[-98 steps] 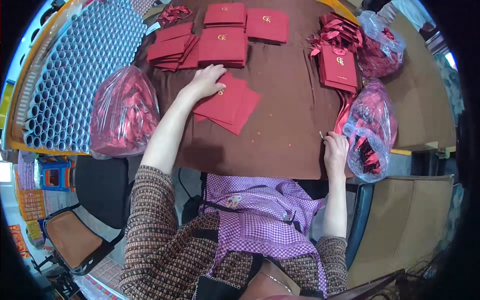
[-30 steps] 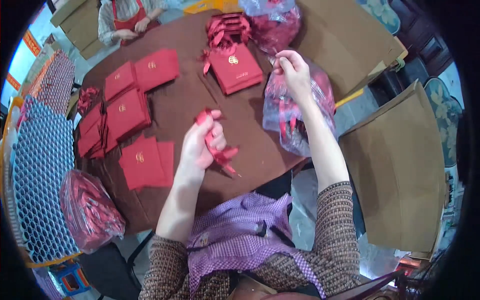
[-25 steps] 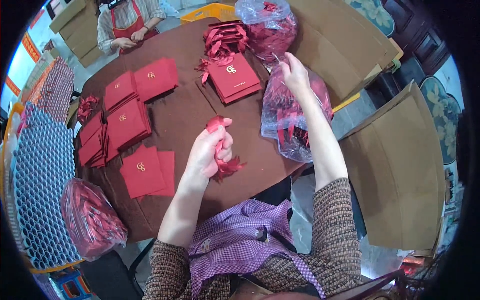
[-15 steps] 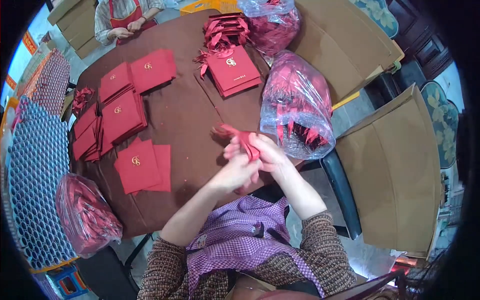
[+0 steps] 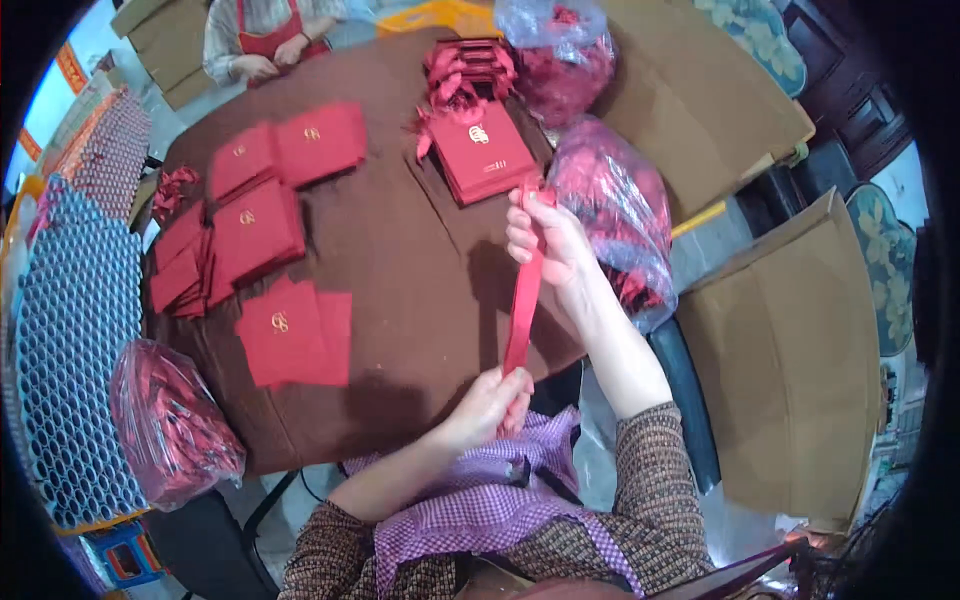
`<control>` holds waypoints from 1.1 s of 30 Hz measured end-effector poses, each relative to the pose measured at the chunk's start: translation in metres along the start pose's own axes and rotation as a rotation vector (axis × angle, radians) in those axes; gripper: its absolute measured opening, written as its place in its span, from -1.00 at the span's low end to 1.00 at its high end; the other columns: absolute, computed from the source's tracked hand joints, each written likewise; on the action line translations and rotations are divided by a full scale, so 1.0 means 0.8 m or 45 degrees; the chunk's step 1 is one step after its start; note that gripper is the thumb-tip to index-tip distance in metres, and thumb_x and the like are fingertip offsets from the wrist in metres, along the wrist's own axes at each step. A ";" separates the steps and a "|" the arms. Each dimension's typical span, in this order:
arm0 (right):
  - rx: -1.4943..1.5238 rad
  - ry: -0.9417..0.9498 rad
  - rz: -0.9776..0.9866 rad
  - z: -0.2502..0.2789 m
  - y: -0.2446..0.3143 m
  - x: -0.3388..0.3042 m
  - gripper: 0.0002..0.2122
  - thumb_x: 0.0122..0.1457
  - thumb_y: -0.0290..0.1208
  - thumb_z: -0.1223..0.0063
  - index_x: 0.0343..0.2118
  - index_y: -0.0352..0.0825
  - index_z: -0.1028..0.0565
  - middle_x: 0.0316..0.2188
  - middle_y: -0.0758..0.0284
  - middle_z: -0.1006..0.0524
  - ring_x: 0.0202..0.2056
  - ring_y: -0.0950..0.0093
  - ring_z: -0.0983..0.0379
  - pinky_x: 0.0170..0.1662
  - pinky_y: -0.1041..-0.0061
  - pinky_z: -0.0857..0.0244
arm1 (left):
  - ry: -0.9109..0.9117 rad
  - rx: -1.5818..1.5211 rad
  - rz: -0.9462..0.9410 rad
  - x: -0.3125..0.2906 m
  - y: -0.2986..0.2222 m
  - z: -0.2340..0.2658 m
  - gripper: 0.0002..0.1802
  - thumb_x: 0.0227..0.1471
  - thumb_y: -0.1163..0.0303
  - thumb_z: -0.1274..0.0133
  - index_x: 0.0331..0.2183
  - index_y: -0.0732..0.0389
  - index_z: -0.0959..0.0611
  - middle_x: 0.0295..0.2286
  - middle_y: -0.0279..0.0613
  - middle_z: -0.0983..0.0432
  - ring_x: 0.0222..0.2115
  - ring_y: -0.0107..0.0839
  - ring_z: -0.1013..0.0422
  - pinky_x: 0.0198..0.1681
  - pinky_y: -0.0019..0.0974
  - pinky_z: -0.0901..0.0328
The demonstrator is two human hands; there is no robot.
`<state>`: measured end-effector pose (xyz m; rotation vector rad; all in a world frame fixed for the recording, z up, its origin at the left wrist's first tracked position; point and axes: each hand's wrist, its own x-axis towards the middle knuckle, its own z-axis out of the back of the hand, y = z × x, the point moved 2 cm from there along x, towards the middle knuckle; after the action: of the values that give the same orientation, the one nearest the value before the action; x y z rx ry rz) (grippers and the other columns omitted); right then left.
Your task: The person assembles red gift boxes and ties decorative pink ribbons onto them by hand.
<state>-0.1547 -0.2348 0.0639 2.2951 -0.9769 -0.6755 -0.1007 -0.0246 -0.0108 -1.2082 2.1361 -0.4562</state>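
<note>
A red ribbon [image 5: 524, 310] is stretched between my two hands over the right part of the brown-covered table [image 5: 405, 290]. My right hand [image 5: 552, 238] is closed round its upper end, farther from me. Close to my apron, my left hand [image 5: 490, 405] grips the lower end near the table's front edge. Beyond my right hand lies a stack of red paper bags [image 5: 482, 150] with gold printing. Red ribbons [image 5: 465, 75] are bunched behind that stack. More flat red bags [image 5: 280, 335] lie to the left of my hands.
Clear plastic sacks of red ribbon items stand at the right [image 5: 610, 200], back [image 5: 560, 60] and left front [image 5: 175, 425]. Folded cardboard [image 5: 770, 350] stands to the right. Blue tube-like racks [image 5: 85, 350] line the left. Across the table sits a person in a red apron [image 5: 268, 30].
My hands have moved apart: the right one went up and away, the left one came down towards me. The bundled ribbon is now pulled out long between them.
</note>
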 end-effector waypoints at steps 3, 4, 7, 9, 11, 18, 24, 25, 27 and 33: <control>-0.016 0.069 -0.100 0.001 0.000 0.023 -0.81 0.29 -0.28 0.06 -0.20 -0.30 -0.40 -0.62 0.51 -0.22 -0.70 0.68 -0.07 -0.67 0.64 0.03 | -0.081 -0.067 -0.086 0.002 0.009 0.004 -0.71 0.29 0.20 0.21 -0.37 0.20 -0.40 -0.73 -0.37 -0.19 -0.78 -0.58 -0.14 -0.72 -0.44 -0.09; -0.070 0.112 -0.131 -0.003 0.008 0.031 -0.81 0.28 -0.28 0.05 -0.19 -0.30 -0.40 -0.63 0.53 -0.20 -0.72 0.69 -0.04 -0.69 0.65 0.07 | -0.087 -0.053 -0.059 0.004 0.001 0.004 -0.71 0.28 0.20 0.19 -0.37 0.21 -0.41 -0.71 -0.35 -0.23 -0.78 -0.57 -0.14 -0.71 -0.44 -0.08; -0.378 0.054 0.081 -0.062 0.062 0.026 -0.89 0.26 -0.35 0.04 -0.22 -0.23 -0.42 -0.67 0.58 -0.23 -0.74 0.75 -0.07 -0.72 0.69 0.09 | 0.036 0.595 -0.056 -0.008 -0.023 0.004 -0.70 0.23 0.21 0.10 -0.29 0.29 -0.48 -0.57 -0.23 -0.44 -0.58 -0.46 -0.39 -0.48 -0.35 -0.31; -0.913 -0.194 0.695 -0.096 0.117 0.005 -0.87 0.25 -0.38 0.00 -0.21 -0.28 -0.45 -0.58 0.51 -0.37 -0.70 0.74 -0.17 -0.71 0.69 0.01 | -0.023 1.102 -0.230 -0.033 -0.044 0.005 -0.67 0.18 0.26 0.04 -0.15 0.33 -0.48 -0.44 -0.14 -0.49 -0.43 -0.40 -0.48 -0.30 -0.32 -0.38; -0.932 -0.036 1.122 -0.147 0.146 -0.007 -0.84 0.28 -0.42 0.04 -0.13 -0.30 -0.48 -0.46 0.46 -0.43 -0.53 0.77 -0.27 -0.54 0.76 -0.06 | -0.187 1.436 -0.542 -0.067 -0.087 0.031 -0.59 0.04 0.33 -0.13 -0.09 0.29 -0.49 -0.32 -0.09 -0.49 -0.34 -0.34 -0.49 -0.24 -0.30 -0.39; -2.525 0.441 1.343 -0.133 0.087 0.029 -0.65 0.03 -0.76 0.10 -0.10 -0.34 -0.42 -0.25 0.16 -0.55 -0.18 0.27 -0.53 -0.14 0.37 -0.39 | -1.258 2.287 -0.851 -0.177 -0.254 0.230 -0.70 -0.12 0.34 -0.21 -0.31 0.28 -0.59 -0.36 0.01 -0.52 -0.28 0.02 -0.44 -0.21 -0.04 -0.35; -3.127 0.533 0.854 0.088 -0.042 0.047 -0.76 0.00 -0.60 0.13 -0.21 -0.35 -0.40 -0.43 0.16 -0.46 -0.29 0.17 -0.44 -0.21 0.20 -0.29 | -1.121 2.513 -0.371 -0.159 -0.265 0.280 -0.32 -0.13 0.13 -0.23 0.03 0.22 -0.47 0.01 -0.08 -0.40 0.09 -0.14 -0.26 0.07 -0.03 -0.15; -3.107 0.496 1.064 0.099 -0.048 0.041 -0.74 -0.02 -0.58 0.11 -0.19 -0.35 -0.39 -0.41 0.22 -0.44 -0.26 0.25 -0.41 -0.18 0.26 -0.26 | -1.108 2.511 -0.374 -0.159 -0.267 0.281 -0.32 -0.13 0.13 -0.23 0.03 0.22 -0.47 0.01 -0.08 -0.40 0.09 -0.14 -0.26 0.07 -0.03 -0.15; -3.240 0.384 0.688 0.085 -0.055 0.027 -0.62 -0.03 -0.59 0.10 -0.07 -0.33 -0.38 -0.24 0.21 -0.44 -0.09 0.26 -0.35 0.00 0.23 -0.18 | -1.090 2.542 -0.262 -0.156 -0.269 0.283 -0.33 -0.13 0.12 -0.24 0.01 0.21 -0.49 0.01 -0.08 -0.40 0.10 -0.18 -0.25 0.09 -0.04 -0.10; -2.837 0.503 1.141 0.050 -0.052 -0.001 -0.45 -0.18 -0.63 -0.06 0.00 -0.19 -0.42 0.00 0.22 -0.35 0.09 0.22 -0.25 0.19 0.13 -0.06 | -1.052 2.748 -0.562 -0.163 -0.278 0.283 -0.46 -0.26 0.20 -0.32 -0.21 0.26 -0.57 -0.22 -0.05 -0.47 -0.19 -0.02 -0.42 -0.19 -0.05 -0.34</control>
<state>-0.1603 -0.2213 0.0080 -0.0556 -0.3298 -0.3518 0.2426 -0.0265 -0.0046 -0.2294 -0.0378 -1.4457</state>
